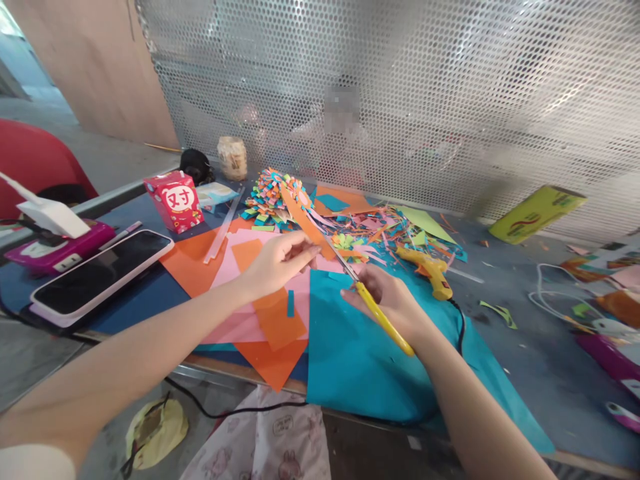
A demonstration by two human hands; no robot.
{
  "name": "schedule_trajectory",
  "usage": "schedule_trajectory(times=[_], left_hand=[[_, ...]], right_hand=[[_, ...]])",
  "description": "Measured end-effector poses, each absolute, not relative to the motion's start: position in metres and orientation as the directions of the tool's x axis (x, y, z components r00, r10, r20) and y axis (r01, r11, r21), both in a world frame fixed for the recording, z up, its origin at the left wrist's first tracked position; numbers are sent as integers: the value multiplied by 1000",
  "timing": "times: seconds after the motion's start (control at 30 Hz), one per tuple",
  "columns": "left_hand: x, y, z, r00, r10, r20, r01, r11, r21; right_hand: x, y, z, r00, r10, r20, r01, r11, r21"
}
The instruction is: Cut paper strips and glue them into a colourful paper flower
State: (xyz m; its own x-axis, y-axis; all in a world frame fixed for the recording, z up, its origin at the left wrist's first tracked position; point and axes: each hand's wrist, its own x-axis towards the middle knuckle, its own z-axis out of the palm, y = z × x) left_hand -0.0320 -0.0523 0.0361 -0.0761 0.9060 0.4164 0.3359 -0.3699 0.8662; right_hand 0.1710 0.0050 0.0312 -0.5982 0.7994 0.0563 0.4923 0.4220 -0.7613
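Evidently the boldest writing in my feed was on the red carton (177, 202), where I read one character as 对 inside a white oval. The yellow-green box (535, 215) near the perforated metal panel (430, 87) bore a reddish swirl and lettering too small for me to read. On the rabbit-printed cloth (285, 450) below the table edge, a little outlined label was just as illegible.

My right hand (396, 301) was wrapped about the yellow-handled scissors (373, 302), above the teal paper sheet (367, 363). Their long axis slanted across the view, blades aimed away and to the left, handles running back under the palm toward the wrist. My left hand (280, 263) had its thumb and fingers pinched narrow on the orange paper strip (303, 213), which stretched from beside the fringed paper pompom (267, 200) down toward the blades. I could not tell whether the blades were biting into it.

The yellow glue gun (427, 270) lay just beyond my right hand, nozzle to the left. The frame cut off the purple power strip (607, 357) at right, and a figure at the panel was blurred.
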Motion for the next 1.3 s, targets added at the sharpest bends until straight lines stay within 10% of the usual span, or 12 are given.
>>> schedule_trajectory(times=[1.3], left_hand=[[-24,-52,28,36,939,341,267,-338,902]], right_hand=[[170,4,29,-592,801,95,499,456,-737]])
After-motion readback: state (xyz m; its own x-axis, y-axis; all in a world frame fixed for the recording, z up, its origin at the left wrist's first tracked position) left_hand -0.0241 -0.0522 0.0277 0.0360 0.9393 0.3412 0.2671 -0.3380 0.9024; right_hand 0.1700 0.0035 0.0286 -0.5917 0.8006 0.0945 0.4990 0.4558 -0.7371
